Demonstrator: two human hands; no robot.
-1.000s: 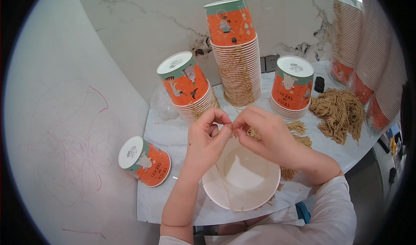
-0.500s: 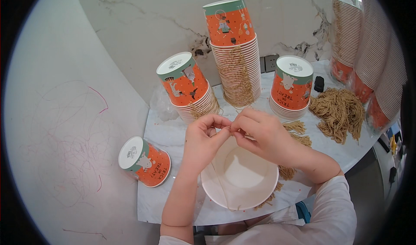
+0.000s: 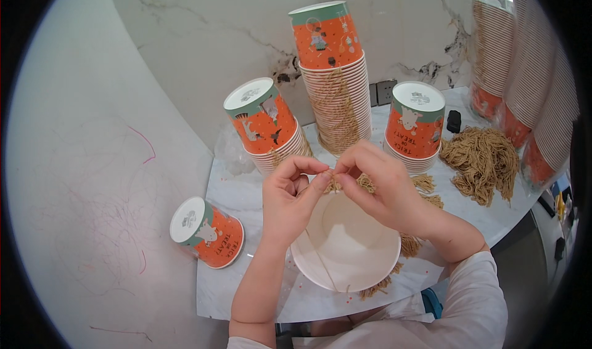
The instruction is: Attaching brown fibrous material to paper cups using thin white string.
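A white-lined paper bucket stands mouth up at the table's near edge. Over its far rim, my left hand pinches a thin tan cord between thumb and forefinger. My right hand is closed in a pinch on the same cord, fingertips almost touching the left ones. From the fingers one length of cord slants across the bucket's mouth to the near rim. The exact crossing or knot between my fingertips is too small to make out. Cut tan cords lie beside and partly behind the bucket.
Stacked orange-and-green paper buckets stand upside down: a tall stack, a left stack and a right stack. A single bucket sits left. A cord heap lies right, near a black object and wrapped stacks.
Both hands have risen slightly, still pinching the cord. The bucket beneath has shifted a little to the right, and more tan cord shows behind my fingers.
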